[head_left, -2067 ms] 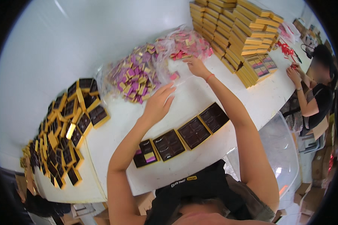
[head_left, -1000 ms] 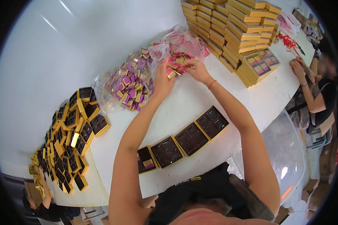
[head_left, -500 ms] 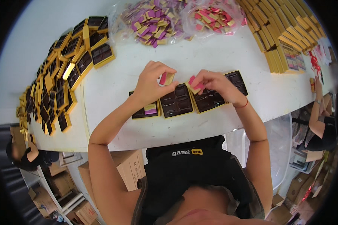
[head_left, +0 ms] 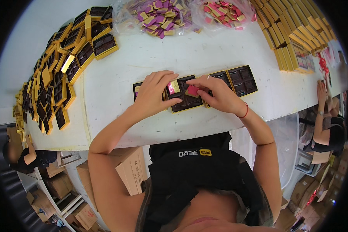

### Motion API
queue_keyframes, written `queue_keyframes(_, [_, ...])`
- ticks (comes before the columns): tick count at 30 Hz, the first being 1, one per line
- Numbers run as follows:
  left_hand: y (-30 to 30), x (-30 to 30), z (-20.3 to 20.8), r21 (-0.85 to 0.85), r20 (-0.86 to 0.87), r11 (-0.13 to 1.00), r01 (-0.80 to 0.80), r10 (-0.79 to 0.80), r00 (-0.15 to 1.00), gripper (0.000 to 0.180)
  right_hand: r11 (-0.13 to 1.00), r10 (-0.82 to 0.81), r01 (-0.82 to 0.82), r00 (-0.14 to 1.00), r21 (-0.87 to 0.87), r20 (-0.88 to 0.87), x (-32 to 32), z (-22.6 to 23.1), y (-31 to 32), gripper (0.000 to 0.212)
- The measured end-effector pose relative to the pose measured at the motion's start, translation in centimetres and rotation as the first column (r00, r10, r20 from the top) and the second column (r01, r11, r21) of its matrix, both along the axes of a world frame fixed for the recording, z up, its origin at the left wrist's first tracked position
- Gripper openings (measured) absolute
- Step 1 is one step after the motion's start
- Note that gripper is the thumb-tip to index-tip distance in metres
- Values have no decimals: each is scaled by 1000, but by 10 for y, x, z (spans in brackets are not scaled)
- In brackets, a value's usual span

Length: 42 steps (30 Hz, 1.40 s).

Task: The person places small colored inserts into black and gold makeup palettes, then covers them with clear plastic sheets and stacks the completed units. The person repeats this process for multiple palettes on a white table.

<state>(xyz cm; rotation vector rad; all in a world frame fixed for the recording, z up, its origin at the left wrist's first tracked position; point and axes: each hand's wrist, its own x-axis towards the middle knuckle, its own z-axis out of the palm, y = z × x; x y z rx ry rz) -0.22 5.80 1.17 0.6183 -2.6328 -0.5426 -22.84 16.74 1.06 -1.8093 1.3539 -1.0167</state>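
Observation:
A row of shallow gold-rimmed boxes with dark compartment trays lies in front of me. My left hand (head_left: pixel 152 92) is over the left end of the row, its thumb and fingers apart. Beside its fingertips, a pink-and-gold wrapped piece (head_left: pixel 174 86) sits in an upper left compartment of the second box (head_left: pixel 186 103). Over the same box, my right hand (head_left: pixel 219 92) pinches another pink-and-gold piece (head_left: pixel 192 91). My left hand mostly hides the leftmost box (head_left: pixel 137 86), where a bit of purple shows. The third box (head_left: pixel 220 76) is partly behind my right hand; the rightmost box (head_left: pixel 242 80) holds no pieces.
Gold boxes with dark trays (head_left: pixel 63 83) are heaped at the left. Bags of purple-and-gold pieces (head_left: pixel 164 17) and pink-and-gold pieces (head_left: pixel 224 13) stand at the back. Gold boxes (head_left: pixel 294 27) are stacked back right. Other people work at the far left and right (head_left: pixel 324 131).
My left hand has let go of its pink-and-gold piece, which now sits in the second box. My right hand has moved left and down to that box with its piece.

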Motion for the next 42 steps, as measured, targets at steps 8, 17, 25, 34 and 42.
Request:
queue_keyframes(8, [-16, 6, -14, 116, 6, 982, 147, -148, 989, 38, 939, -131, 68, 977, -338, -169, 7, -18, 18, 41])
queue_keyframes(17, [-14, -2, -6, 506, -95, 861, -43, 105, 990, 20, 925, -212, 44, 884, -377, -416, 27, -26, 37, 46])
queue_keyframes(25, [2, -5, -28, 98, -185, 995, -14, 32, 982, 20, 946, -168, -18, 825, -322, -540, 32, -15, 42, 40])
queue_keyframes(34, [32, 21, -17, -53, 58, 998, 44, -41, 998, 74, 918, -147, -86, 832, -386, -534, 21, -32, 38, 36])
queue_keyframes(42, [31, 18, -27, -52, -81, 998, 28, -32, 996, 59, 941, -100, -63, 888, -334, -450, 22, -23, 39, 41])
